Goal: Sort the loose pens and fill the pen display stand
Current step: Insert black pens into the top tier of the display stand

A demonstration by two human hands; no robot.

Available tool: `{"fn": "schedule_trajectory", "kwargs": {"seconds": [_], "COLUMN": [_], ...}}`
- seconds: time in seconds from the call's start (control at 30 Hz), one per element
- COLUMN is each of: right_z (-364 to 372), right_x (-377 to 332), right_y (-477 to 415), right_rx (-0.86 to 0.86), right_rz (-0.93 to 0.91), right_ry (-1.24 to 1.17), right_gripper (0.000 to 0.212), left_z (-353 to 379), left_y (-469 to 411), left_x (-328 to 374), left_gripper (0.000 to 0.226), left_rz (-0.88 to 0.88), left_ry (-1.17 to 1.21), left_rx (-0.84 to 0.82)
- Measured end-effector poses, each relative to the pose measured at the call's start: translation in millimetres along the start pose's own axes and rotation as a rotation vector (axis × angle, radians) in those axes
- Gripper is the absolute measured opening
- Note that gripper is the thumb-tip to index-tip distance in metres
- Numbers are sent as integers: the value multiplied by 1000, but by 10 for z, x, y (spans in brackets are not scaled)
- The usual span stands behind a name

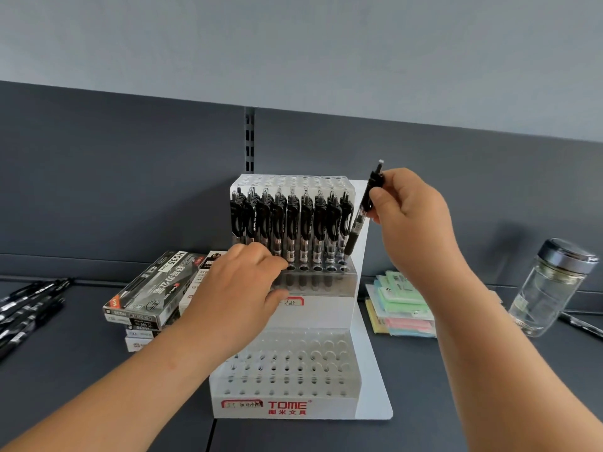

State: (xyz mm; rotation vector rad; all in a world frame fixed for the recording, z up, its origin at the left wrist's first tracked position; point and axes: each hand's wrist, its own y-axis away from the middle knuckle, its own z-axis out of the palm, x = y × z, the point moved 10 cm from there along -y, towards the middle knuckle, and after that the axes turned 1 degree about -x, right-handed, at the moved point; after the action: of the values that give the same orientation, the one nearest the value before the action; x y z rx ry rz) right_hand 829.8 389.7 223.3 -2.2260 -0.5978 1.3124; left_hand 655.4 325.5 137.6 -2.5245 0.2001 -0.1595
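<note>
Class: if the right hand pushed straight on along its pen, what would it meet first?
Its pen would probably meet the display stand's middle tier, at the right-end holes beside standing pens; depth unclear.

Single head-worn wide-angle view. Looks forward and down over counter (81, 386), facing dark back panel (130, 174), grey wall above. Close range: pen display stand (284, 402) fills centre. Arms enter from bottom corners. Left hand (241, 288) on stand, right hand (411, 220) with pen (355, 226), both mid-frame. Straight edges bow towards frame borders.
</note>
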Motion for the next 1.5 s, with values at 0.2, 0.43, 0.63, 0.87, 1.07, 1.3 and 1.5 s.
{"fn": "schedule_trajectory", "kwargs": {"seconds": [0.2, 0.43, 0.63, 0.87, 1.07, 1.3, 1.5], "right_z": [264, 365, 341, 229, 805, 1772, 2622], "right_x": [167, 317, 359, -141, -731, -1273, -1699], "right_y": [1, 69, 96, 267, 480, 824, 1046], "right_rx": [-109, -113, -101, 87, -93, -283, -378], "right_rz": [50, 125, 164, -78, -320, -449, -444], "right_ry": [142, 241, 239, 337, 395, 388, 367], "right_gripper": [14, 14, 16, 40, 46, 55, 57], "left_z": [7, -2, -19, -261, -692, -1061, -1358], "left_y": [-1, -20, -7, 89, 335, 896, 1322], "left_x": [8, -10, -11, -146, -653, -1573, -2358], "left_gripper": [32, 28, 32, 39, 47, 58, 57], "left_rz": [-5, -24, -30, -59, -183, -365, -427], "left_ry": [11, 16, 51, 55, -125, -261, -277], "left_rx": [-23, -26, -23, 67, 171, 114, 102]}}
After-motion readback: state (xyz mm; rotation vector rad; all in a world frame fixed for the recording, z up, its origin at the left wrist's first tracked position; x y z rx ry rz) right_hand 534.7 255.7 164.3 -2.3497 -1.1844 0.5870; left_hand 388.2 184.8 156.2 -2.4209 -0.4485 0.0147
